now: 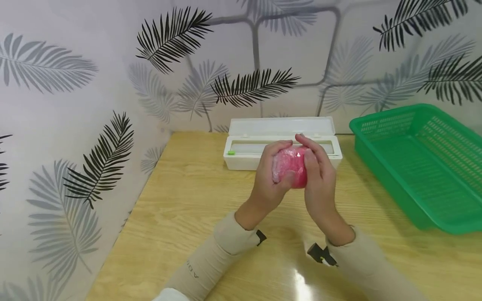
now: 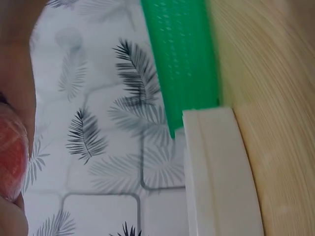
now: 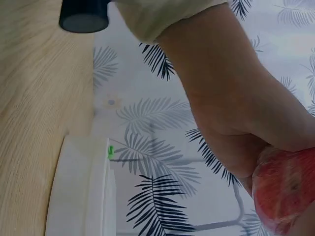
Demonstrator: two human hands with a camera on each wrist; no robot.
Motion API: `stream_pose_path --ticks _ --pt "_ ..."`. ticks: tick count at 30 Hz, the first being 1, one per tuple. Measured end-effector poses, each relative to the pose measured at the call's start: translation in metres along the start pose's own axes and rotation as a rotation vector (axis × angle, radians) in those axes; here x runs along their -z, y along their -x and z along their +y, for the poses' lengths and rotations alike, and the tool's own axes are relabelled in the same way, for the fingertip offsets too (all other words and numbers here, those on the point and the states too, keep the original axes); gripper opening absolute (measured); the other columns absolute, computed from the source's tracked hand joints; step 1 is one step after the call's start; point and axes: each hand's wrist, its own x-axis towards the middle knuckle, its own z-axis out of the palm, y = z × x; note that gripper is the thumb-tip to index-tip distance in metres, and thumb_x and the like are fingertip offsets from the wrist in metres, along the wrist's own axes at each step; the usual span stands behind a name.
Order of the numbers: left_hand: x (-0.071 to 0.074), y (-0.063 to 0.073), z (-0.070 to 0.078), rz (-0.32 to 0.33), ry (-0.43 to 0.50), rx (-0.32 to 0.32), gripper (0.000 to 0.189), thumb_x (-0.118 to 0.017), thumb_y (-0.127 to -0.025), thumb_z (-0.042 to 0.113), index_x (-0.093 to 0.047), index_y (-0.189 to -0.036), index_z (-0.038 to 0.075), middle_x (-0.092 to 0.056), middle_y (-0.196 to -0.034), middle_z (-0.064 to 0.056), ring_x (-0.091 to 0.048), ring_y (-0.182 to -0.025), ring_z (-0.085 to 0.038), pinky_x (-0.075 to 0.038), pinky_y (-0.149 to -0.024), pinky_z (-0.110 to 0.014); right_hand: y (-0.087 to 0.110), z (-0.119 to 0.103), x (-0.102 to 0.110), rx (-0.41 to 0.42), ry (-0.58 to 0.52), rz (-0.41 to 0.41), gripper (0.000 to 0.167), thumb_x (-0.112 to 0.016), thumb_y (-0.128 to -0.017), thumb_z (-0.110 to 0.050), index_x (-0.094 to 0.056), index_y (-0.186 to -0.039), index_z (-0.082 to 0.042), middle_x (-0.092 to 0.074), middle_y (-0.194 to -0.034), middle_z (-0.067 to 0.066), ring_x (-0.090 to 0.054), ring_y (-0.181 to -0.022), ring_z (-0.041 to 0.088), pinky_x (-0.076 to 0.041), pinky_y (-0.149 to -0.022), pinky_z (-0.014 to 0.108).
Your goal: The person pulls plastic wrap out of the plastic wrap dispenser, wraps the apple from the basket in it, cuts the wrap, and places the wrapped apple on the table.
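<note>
Both hands hold a red apple (image 1: 297,165) wrapped in clear, crinkled cling film, raised above the table. My left hand (image 1: 266,175) cups its left side, thumb across the front and fingers behind. On the other side my right hand (image 1: 321,179) grips it, fingers over the top and thumb against the film. The right wrist view shows the apple (image 3: 283,189) up close, with a dark dimple under the film. Behind the hands stands a white cling film dispenser (image 1: 241,162), lid raised, with a green slide cutter (image 1: 231,152) at its left end.
A green plastic basket (image 1: 391,192) with perforated sides stands on the right of the wooden table (image 1: 180,200). The wall (image 1: 113,83) with leaf patterns rises right behind the dispenser and along the left table edge.
</note>
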Motion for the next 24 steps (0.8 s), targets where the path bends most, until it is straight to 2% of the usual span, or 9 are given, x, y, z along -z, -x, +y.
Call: stream_pose_path --ticks 3,5,8,10,15,18,21,24 --pt "-0.002 -0.005 0.017 0.081 0.169 0.109 0.070 -0.044 -0.091 0.051 -0.034 -0.125 -0.009 -0.042 -0.123 -0.026 -0.051 -0.103 -0.023 -0.055 -0.076 -0.035 0.000 -0.006 -0.003 0.213 0.027 -0.012 0.036 -0.043 -0.095 -0.014 -0.051 -0.121 0.009 -0.052 -0.126 0.020 -0.045 -0.120 0.030 -0.046 -0.092 0.029" --pt "-0.003 -0.008 0.028 0.096 0.256 0.157 0.068 -0.045 -0.093 0.048 -0.033 -0.126 -0.010 -0.041 -0.123 -0.027 -0.051 -0.102 -0.020 -0.055 -0.076 -0.037 -0.002 -0.010 -0.005 0.337 0.044 0.015 0.041 -0.046 -0.094 -0.020 -0.050 -0.115 0.015 -0.053 -0.120 0.027 -0.047 -0.118 0.033 -0.045 -0.095 0.031" --pt "-0.006 -0.010 0.039 0.106 0.308 0.210 0.063 -0.043 -0.095 0.043 -0.032 -0.126 -0.011 -0.041 -0.122 -0.027 -0.050 -0.101 -0.013 -0.055 -0.076 -0.036 -0.004 -0.016 -0.008 0.445 0.060 0.066 0.052 -0.049 -0.093 -0.031 -0.050 -0.107 0.019 -0.054 -0.109 0.032 -0.052 -0.107 0.032 -0.047 -0.090 0.029" --pt "-0.007 -0.011 0.043 0.123 0.310 0.225 0.059 -0.043 -0.095 0.040 -0.033 -0.125 -0.011 -0.042 -0.122 -0.026 -0.050 -0.101 -0.012 -0.054 -0.077 -0.036 -0.005 -0.015 -0.010 0.476 0.047 0.090 0.050 -0.050 -0.092 -0.030 -0.051 -0.104 0.020 -0.055 -0.104 0.031 -0.053 -0.103 0.029 -0.048 -0.087 0.027" --pt "-0.011 -0.011 0.045 0.165 0.231 0.178 0.057 -0.040 -0.095 0.038 -0.036 -0.122 -0.013 -0.044 -0.119 -0.027 -0.053 -0.100 -0.021 -0.055 -0.075 -0.035 -0.007 -0.006 -0.011 0.517 0.052 0.133 0.039 -0.046 -0.088 -0.019 -0.054 -0.098 0.018 -0.058 -0.099 0.027 -0.055 -0.096 0.030 -0.050 -0.081 0.025" --pt "-0.010 -0.011 0.044 0.155 0.180 0.140 0.057 -0.039 -0.096 0.037 -0.037 -0.121 -0.014 -0.045 -0.120 -0.028 -0.053 -0.101 -0.028 -0.055 -0.076 -0.035 -0.007 0.003 -0.009 0.508 0.100 0.142 0.038 -0.044 -0.087 -0.018 -0.056 -0.098 0.016 -0.058 -0.098 0.028 -0.055 -0.096 0.031 -0.050 -0.080 0.024" --pt "-0.009 -0.012 0.042 0.127 0.134 0.112 0.059 -0.039 -0.096 0.040 -0.037 -0.120 -0.014 -0.044 -0.124 -0.028 -0.052 -0.108 -0.030 -0.053 -0.080 -0.033 -0.005 0.010 -0.005 0.451 0.133 0.140 0.038 -0.043 -0.087 -0.018 -0.057 -0.102 0.014 -0.058 -0.101 0.027 -0.054 -0.096 0.030 -0.050 -0.079 0.023" --pt "-0.010 -0.011 0.030 0.097 0.087 0.068 0.064 -0.039 -0.095 0.047 -0.038 -0.120 -0.012 -0.041 -0.131 -0.026 -0.048 -0.116 -0.029 -0.051 -0.085 -0.033 -0.002 0.010 -0.001 0.325 0.102 0.123 0.036 -0.041 -0.088 -0.014 -0.057 -0.108 0.012 -0.058 -0.108 0.023 -0.054 -0.098 0.029 -0.050 -0.078 0.024"
